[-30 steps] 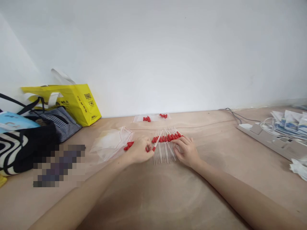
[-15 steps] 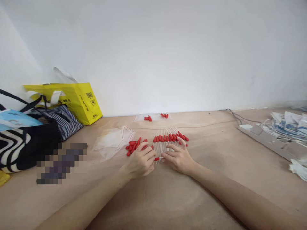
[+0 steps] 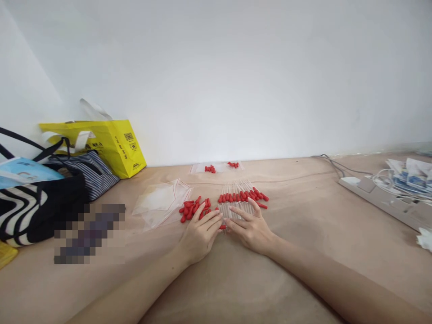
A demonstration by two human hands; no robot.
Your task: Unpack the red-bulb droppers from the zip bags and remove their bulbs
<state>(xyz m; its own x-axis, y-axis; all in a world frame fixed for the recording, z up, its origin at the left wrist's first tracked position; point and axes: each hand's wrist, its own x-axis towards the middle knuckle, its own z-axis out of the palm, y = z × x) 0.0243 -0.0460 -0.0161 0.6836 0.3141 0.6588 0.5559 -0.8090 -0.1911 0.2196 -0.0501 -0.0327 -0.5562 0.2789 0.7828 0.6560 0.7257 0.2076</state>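
A row of thin clear tubes with red caps (image 3: 240, 200) lies on the beige tabletop (image 3: 303, 252). My right hand (image 3: 250, 227) rests flat on the near ends of these tubes, fingers stretched out. My left hand (image 3: 200, 234) lies flat beside it, fingers extended toward a loose pile of red caps (image 3: 192, 208). One red-tipped tube peeks out between the two hands. A crumpled clear plastic bag (image 3: 160, 203) sits left of the pile.
Farther back, a small clear bag with a few red caps (image 3: 219, 168) lies near the wall. A yellow bag (image 3: 108, 140), a striped bag (image 3: 86, 173) and a black-and-white bag (image 3: 30, 209) stand at the left. A power strip (image 3: 381, 200) with cables and packets lies at the right.
My left hand let go of the single red-tipped tube it pinched and flattened out. Both hands slid toward me to the tubes' near ends. The red cap pile is now uncovered.
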